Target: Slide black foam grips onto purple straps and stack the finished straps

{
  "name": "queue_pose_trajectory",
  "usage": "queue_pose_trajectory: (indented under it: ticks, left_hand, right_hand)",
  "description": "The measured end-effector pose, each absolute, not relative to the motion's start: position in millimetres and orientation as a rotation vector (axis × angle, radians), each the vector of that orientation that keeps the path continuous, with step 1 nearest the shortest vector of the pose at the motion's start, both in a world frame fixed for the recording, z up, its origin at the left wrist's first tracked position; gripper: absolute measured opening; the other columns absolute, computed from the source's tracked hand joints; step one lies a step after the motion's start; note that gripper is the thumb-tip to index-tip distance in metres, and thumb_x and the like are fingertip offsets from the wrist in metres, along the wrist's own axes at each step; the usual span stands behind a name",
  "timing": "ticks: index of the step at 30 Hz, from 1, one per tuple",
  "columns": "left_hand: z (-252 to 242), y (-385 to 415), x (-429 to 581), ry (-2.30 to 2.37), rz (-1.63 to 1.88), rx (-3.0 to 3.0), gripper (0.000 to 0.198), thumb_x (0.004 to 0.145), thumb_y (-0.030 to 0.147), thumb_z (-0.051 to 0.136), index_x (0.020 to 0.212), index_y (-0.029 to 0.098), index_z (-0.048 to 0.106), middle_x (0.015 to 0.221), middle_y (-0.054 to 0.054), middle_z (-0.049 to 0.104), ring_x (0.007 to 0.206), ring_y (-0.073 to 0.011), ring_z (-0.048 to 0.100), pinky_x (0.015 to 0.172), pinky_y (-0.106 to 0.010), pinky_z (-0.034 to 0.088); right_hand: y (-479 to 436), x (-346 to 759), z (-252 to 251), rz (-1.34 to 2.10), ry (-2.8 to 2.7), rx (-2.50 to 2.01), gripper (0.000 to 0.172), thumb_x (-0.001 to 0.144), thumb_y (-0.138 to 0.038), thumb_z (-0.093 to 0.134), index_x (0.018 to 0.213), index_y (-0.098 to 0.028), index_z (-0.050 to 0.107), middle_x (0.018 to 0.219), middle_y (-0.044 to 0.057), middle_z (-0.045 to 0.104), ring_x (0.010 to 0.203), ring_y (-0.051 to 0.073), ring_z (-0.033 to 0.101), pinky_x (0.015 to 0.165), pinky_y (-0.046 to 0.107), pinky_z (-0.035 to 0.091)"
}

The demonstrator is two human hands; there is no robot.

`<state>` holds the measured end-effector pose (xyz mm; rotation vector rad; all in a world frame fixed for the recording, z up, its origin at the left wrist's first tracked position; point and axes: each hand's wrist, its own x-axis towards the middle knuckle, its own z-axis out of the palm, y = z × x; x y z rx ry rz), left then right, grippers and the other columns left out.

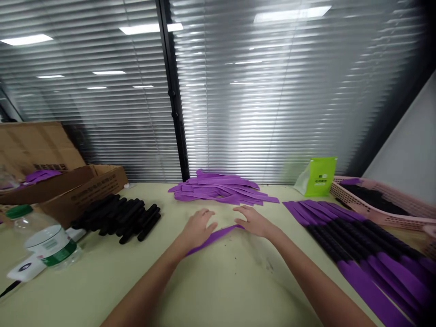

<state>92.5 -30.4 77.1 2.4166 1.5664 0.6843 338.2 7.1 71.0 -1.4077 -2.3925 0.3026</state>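
A single purple fabric strip (218,235) lies slantwise on the table, running from below my left wrist to the fingers of my right hand. My left hand (198,230) is over the strip's left part, with thumb and fingers spread apart. At the strip's other end, my right hand (252,221) has its thumb and index finger apart, the thumb side close to the tip. Whether either hand touches the strip is hard to see. Just beyond both hands lies a loose pile of purple strips (221,188).
Black rolls (119,217) lie stacked on the left, near a cardboard box (81,193), a plastic bottle (51,240) and a white device (27,268). Rightward are purple strips with black wrapped middles (357,238), a green pouch (320,177) and a pink basket (374,209). Blinds stand behind.
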Motion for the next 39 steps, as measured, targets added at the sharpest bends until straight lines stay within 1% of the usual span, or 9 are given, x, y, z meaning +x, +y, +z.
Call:
queue_pose_trajectory:
  ticks: [4, 7, 12, 17, 26, 30, 33, 35, 39]
  left_hand:
    - [18.2, -39.0, 80.0, 1.762, 0.208, 2.34, 0.059, 0.094, 0.051, 0.023, 0.146, 0.024, 0.027, 0.155, -0.008, 0.021, 0.141, -0.0303, 0.019, 0.111, -0.05, 0.022]
    - [2.9, -39.9, 71.2, 1.76, 0.127, 2.405, 0.057, 0.096, 0.047, 0.014, 0.148, 0.025, 0.022, 0.156, -0.005, 0.019, 0.142, -0.0265, 0.016, 0.113, -0.047, 0.018]
    - [4.6, -38.3, 71.1, 1.762, 0.137, 2.457, 0.056, 0.096, 0.045, 0.015, 0.146, 0.025, 0.026, 0.154, -0.005, 0.025, 0.141, -0.0251, 0.021, 0.112, -0.046, 0.02]
    - [8.6, -41.4, 75.6, 1.765, 0.175, 2.461, 0.054, 0.096, 0.044, 0.018, 0.143, 0.023, 0.033, 0.152, -0.007, 0.028, 0.139, -0.0276, 0.024, 0.11, -0.048, 0.022]
    - [1.2, -37.6, 76.2, 1.746, 0.235, 2.407, 0.05, 0.093, 0.036, 0.031, 0.14, 0.022, 0.04, 0.148, -0.008, 0.036, 0.138, -0.029, 0.028, 0.113, -0.047, 0.018]
    - [-6.9, -33.4, 74.9, 1.79, 0.256, 2.351, 0.052, 0.091, 0.035, 0.035, 0.142, 0.023, 0.038, 0.153, -0.005, 0.028, 0.14, -0.0285, 0.024, 0.113, -0.046, 0.019]
    - [-13.5, -31.6, 73.9, 1.771, 0.359, 2.376, 0.05, 0.091, 0.037, 0.034, 0.139, 0.027, 0.042, 0.151, -0.003, 0.032, 0.138, -0.0278, 0.027, 0.11, -0.049, 0.023]
    - [-16.7, -30.9, 73.9, 1.763, 0.43, 2.386, 0.048, 0.089, 0.038, 0.037, 0.135, 0.028, 0.046, 0.149, -0.003, 0.037, 0.136, -0.0272, 0.03, 0.108, -0.048, 0.026]
    - [-17.3, -31.2, 74.5, 1.776, 0.538, 2.383, 0.045, 0.086, 0.037, 0.044, 0.13, 0.028, 0.05, 0.145, -0.003, 0.042, 0.133, -0.0268, 0.035, 0.107, -0.047, 0.028]
  right_hand:
    - [17.3, 337.1, 62.4, -0.012, -2.679, -1.674, 0.045, 0.075, -0.009, 0.06, 0.118, -0.023, 0.061, 0.113, 0.011, 0.064, 0.105, 0.026, 0.058, 0.092, 0.04, 0.038]
    - [26.6, 348.5, 58.5, -0.319, -2.695, -1.7, 0.037, 0.075, 0.001, 0.052, 0.103, -0.019, 0.067, 0.099, 0.011, 0.067, 0.093, 0.023, 0.061, 0.092, 0.042, 0.035]
    - [36.1, 386.1, 67.7, -0.696, -2.284, -1.843, 0.051, 0.077, 0.005, 0.045, 0.12, -0.021, 0.058, 0.118, 0.014, 0.059, 0.104, 0.029, 0.054, 0.09, 0.048, 0.035]
    - [38.0, 366.3, 94.1, -0.54, -1.959, -2.044, 0.05, 0.079, 0.002, 0.045, 0.121, -0.021, 0.056, 0.113, 0.015, 0.06, 0.1, 0.03, 0.055, 0.085, 0.049, 0.038]
    - [5.5, 133.8, 83.4, 0.19, -2.328, -1.223, 0.028, 0.082, -0.036, 0.056, 0.106, -0.025, 0.063, 0.112, 0.005, 0.062, 0.102, 0.025, 0.055, 0.081, 0.037, 0.045]
    - [-7.2, 46.3, 60.8, 0.555, -2.328, -1.203, 0.059, 0.073, -0.055, 0.064, 0.118, -0.018, 0.059, 0.118, 0.013, 0.059, 0.111, 0.034, 0.051, 0.085, 0.045, 0.046]
    - [-6.6, 14.1, 43.7, 0.796, -2.318, -1.269, 0.102, 0.063, -0.061, 0.069, 0.143, -0.011, 0.031, 0.148, 0.022, 0.027, 0.132, 0.043, 0.029, 0.099, 0.054, 0.035]
    - [-2.9, 6.1, 34.3, 0.85, -2.329, -1.277, 0.121, 0.057, -0.062, 0.072, 0.148, -0.011, 0.014, 0.153, 0.024, 0.01, 0.137, 0.045, 0.015, 0.105, 0.057, 0.025]
    - [2.9, 2.7, 25.3, 0.774, -2.345, -1.268, 0.131, 0.05, -0.061, 0.076, 0.149, -0.012, 0.006, 0.152, 0.023, 0.014, 0.137, 0.043, 0.015, 0.108, 0.055, 0.019]
